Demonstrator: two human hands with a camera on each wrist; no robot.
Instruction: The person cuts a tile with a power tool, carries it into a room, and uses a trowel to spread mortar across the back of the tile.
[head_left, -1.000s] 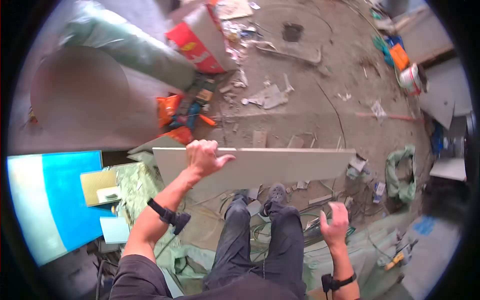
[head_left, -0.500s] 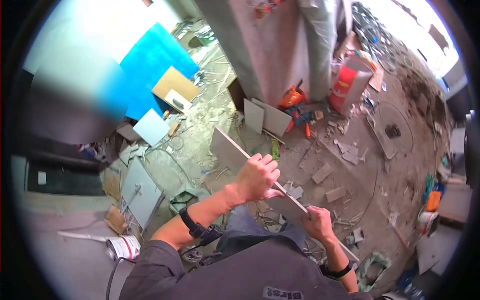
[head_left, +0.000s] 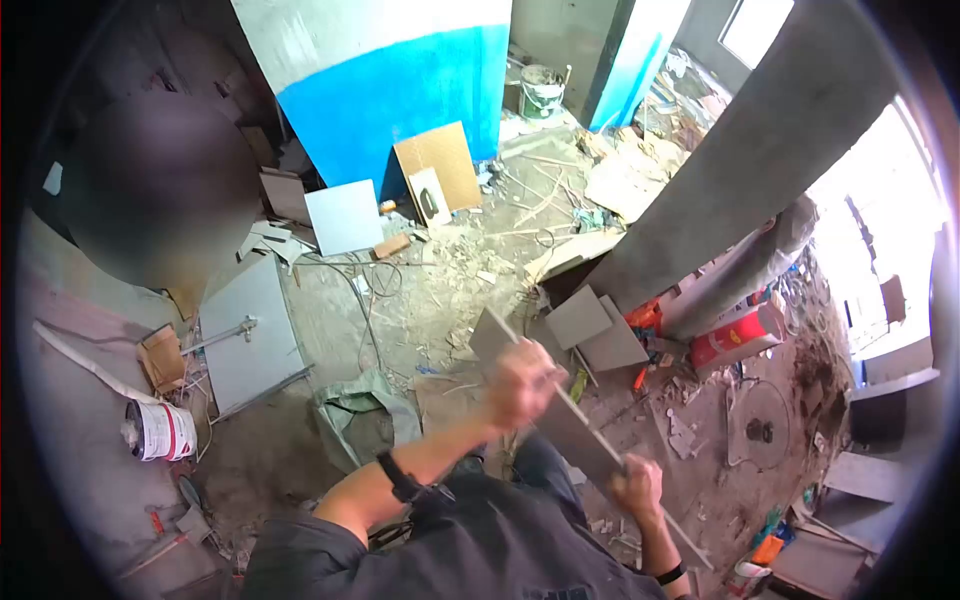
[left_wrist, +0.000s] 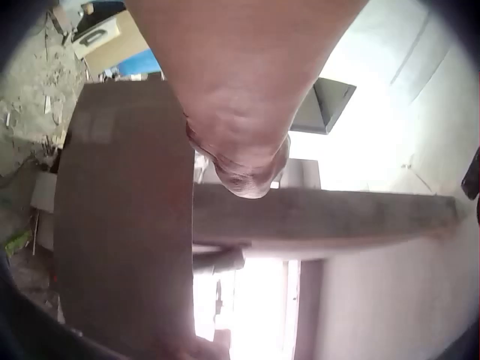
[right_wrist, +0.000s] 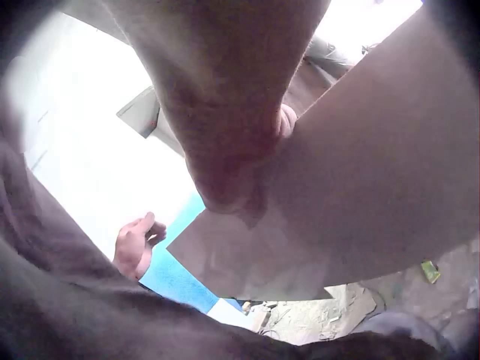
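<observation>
A long grey tile (head_left: 578, 440) with a pale edge hangs tilted in front of the person. The right hand (head_left: 638, 483) grips its upper edge near the lower right end. In the right wrist view, that hand's fingertips are hidden, and the polished tile face (right_wrist: 382, 165) spreads to the right. The left hand (head_left: 525, 385), blurred, overlaps the tile's far part in the head view. From the right wrist the left hand (right_wrist: 135, 247) shows apart from the tile's corner, its fingers loosely bent and holding nothing. In the left wrist view the tile (left_wrist: 127, 210) stands beside it.
Two grey tiles (head_left: 610, 335) lean by the pillar (head_left: 740, 150). A white panel (head_left: 252, 335), a bucket (head_left: 162, 430) and a green sack (head_left: 370, 415) stand to the left. Cables and rubble litter the floor (head_left: 450, 270).
The view has swung left toward the blue wall. The right hand, empty at first, took hold of the tile's edge. The left hand, which gripped the tile, has let go.
</observation>
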